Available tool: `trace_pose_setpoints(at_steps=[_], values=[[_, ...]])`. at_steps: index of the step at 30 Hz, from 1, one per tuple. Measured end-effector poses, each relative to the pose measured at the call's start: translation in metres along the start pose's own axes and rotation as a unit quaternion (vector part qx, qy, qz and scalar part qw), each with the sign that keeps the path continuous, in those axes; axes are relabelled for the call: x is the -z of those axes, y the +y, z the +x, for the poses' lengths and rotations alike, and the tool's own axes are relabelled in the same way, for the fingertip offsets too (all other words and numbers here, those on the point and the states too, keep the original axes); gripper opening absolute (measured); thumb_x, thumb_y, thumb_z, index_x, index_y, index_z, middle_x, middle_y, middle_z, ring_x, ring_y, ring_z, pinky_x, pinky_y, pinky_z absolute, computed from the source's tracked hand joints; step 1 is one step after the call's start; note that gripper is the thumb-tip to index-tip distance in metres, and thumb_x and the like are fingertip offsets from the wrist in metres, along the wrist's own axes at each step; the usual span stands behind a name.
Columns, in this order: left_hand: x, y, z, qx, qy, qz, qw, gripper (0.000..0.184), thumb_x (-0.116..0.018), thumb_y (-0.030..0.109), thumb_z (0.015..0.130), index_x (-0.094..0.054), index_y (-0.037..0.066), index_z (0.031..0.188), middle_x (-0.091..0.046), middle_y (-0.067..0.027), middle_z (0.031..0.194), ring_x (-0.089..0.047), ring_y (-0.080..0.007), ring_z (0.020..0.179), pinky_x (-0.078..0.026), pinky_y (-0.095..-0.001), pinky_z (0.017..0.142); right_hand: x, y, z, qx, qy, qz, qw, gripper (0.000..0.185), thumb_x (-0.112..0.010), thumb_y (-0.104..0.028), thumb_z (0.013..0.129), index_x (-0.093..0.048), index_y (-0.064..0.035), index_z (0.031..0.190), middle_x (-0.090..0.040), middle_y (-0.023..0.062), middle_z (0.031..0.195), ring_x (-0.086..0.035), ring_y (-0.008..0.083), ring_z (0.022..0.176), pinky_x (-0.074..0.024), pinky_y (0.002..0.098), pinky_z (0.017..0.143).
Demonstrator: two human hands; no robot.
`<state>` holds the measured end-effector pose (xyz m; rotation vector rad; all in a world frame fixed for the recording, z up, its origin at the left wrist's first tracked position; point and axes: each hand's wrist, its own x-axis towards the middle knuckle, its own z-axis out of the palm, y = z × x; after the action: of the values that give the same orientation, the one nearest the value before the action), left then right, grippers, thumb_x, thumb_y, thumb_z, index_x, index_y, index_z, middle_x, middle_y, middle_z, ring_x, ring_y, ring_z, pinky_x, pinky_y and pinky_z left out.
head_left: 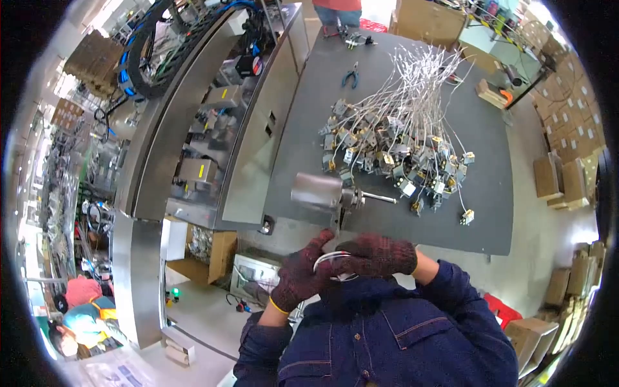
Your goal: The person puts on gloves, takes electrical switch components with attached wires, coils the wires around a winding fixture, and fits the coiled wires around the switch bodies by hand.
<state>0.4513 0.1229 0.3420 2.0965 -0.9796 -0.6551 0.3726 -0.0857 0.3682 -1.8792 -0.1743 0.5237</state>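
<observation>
Both hands wear dark red knitted gloves and are close together in front of my chest, at the table's near edge. My left hand (298, 274) has its fingers curled round a looped white cable (332, 255). My right hand (380, 256) is closed on the same cable from the other side. Just beyond them a metal cylinder (316, 190) with a thin rod pointing right is mounted on the grey table (387, 226). Further back lies a big pile of small metal parts (393, 148) with bundled white wires (419, 77).
Blue-handled pliers (351, 77) lie at the table's back left. A wooden block (492, 95) is near the right edge. On the left stands a steel machine (251, 148), with an open carton (222, 257) beneath. Another person (87, 316) is at the lower left.
</observation>
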Motion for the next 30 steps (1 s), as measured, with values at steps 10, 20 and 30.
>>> trace_pose_setpoints(at_steps=[10, 20, 30], values=[[-0.018, 0.023, 0.009, -0.112, 0.145, -0.304, 0.935, 0.049, -0.048, 0.022, 0.091, -0.044, -0.003, 0.132, -0.049, -0.0153, 0.130, -0.048, -0.0232, 0.118, -0.036, -0.0358, 0.101, -0.084, 0.046, 0.022, 0.103, 0.403, -0.220, 0.882, 0.045, -0.058, -0.009, 0.080, -0.049, -0.0025, 0.124, -0.058, 0.0187, 0.111, -0.058, 0.0369, 0.098, -0.0468, 0.0431, 0.082], [-0.017, 0.004, -0.004, 0.156, 0.118, -0.556, 0.808, 0.041, -0.060, 0.014, 0.088, -0.049, -0.002, 0.125, -0.057, -0.0147, 0.116, -0.058, -0.0260, 0.106, -0.048, -0.0354, 0.090, -0.065, 0.052, 0.026, 0.041, 0.363, -0.115, 0.924, 0.028, -0.045, -0.015, 0.092, -0.057, -0.0005, 0.114, -0.061, 0.0204, 0.105, -0.062, 0.0357, 0.083, -0.0490, 0.0409, 0.073], [-0.014, -0.013, -0.023, 0.059, 0.067, -0.333, 0.939, 0.060, -0.066, -0.005, 0.073, -0.047, 0.002, 0.130, -0.057, -0.0166, 0.120, -0.057, -0.0317, 0.110, -0.048, -0.0376, 0.091, -0.080, 0.078, 0.030, 0.152, 0.396, -0.359, 0.831, 0.034, -0.054, -0.004, 0.083, -0.052, 0.0047, 0.116, -0.059, 0.0224, 0.108, -0.060, 0.0375, 0.089, -0.0486, 0.0426, 0.074]])
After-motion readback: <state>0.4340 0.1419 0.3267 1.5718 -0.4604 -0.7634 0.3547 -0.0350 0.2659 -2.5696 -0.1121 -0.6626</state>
